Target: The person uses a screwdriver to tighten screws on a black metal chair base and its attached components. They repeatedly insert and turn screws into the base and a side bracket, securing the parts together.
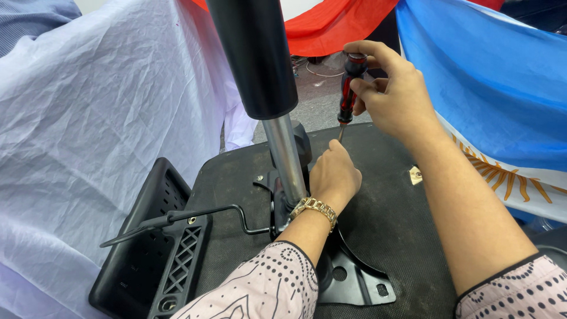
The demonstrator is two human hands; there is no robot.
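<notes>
Right hand (393,97) closed around red-and-black handled screwdriver (349,88), held upright, thin metal shaft pointing down toward black fabric-covered underside of chair seat (390,207). Left hand (333,177) directly below the tool, fingers curled narrow at the shaft tip against the seat; whether anything is pinched there cannot be told. Gold-coloured link bracelet (314,208) on left wrist. Just left of that hand: shiny steel gas-lift column (285,156) in black metal mounting plate (354,280). Black plastic armrest (150,248) further left.

White sheet (88,118) draped left, red cloth (336,23) behind, blue-and-white flag (490,88) right, perhaps grey floor (319,94) between
</notes>
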